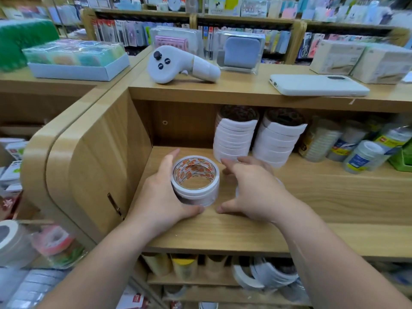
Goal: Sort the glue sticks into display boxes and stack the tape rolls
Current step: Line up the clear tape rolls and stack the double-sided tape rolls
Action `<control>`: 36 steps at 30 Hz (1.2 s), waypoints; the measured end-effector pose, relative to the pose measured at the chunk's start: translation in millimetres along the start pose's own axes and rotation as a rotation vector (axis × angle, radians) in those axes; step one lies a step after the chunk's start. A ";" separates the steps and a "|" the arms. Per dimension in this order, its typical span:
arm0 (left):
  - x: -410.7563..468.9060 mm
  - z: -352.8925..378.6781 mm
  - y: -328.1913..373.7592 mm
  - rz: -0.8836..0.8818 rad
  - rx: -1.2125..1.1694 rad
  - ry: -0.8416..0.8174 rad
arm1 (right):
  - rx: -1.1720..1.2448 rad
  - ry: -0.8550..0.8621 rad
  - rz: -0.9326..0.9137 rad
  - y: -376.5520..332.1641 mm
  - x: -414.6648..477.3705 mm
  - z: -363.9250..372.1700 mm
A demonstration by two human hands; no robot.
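Here, our left grip (160,197) is grasping a short tape stack (196,186) on the shelf (323,197), probably to square its rolls. Just beside it, our right grip (252,192) is arching over another roll (237,190), mostly hidden. We cannot tell whether it is clenching.

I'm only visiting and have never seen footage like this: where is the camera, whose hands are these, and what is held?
No machine here: a person wears a camera on the head, looking down at their own bare hands. The left hand curls its fingers round a short stack of tape rolls standing on a wooden shelf. The right hand arches beside it over something white, mostly hidden, so whether it grips anything is unclear. Behind stand taller stacks of white rolls. On the counter above lie a white controller and a phone.
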State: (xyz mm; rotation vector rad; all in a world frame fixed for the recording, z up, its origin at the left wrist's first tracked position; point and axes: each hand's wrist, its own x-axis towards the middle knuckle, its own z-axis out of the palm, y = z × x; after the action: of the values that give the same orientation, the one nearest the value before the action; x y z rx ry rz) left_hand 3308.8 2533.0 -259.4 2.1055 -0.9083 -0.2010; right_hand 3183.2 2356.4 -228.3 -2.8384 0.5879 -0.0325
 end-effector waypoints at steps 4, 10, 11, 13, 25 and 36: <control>2.1 -3.7 -3.3 0.018 0.009 -0.021 | 0.038 0.016 -0.053 -9.7 11.3 1.4; 1.6 -2.1 -4.9 0.003 -0.011 -0.024 | 0.100 0.057 -0.080 -6.0 14.7 3.4; 2.6 -2.1 -5.0 -0.001 -0.013 -0.029 | 0.112 0.057 -0.081 -5.2 14.4 3.7; 3.4 -2.2 -4.9 -0.002 -0.024 -0.036 | 0.129 0.057 -0.085 -4.2 14.7 5.0; -13.8 1.2 -7.4 -0.044 -0.503 0.038 | 0.418 0.074 -0.126 3.9 8.8 10.4; -7.8 0.8 -9.2 -0.088 -0.483 0.078 | 0.443 0.083 -0.126 7.2 9.9 11.6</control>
State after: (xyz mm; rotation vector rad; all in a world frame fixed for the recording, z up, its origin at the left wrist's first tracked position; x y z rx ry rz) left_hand 3307.7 2541.5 -267.9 1.6909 -0.6433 -0.3440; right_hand 3190.3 2348.8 -241.6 -2.4446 0.3620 -0.2687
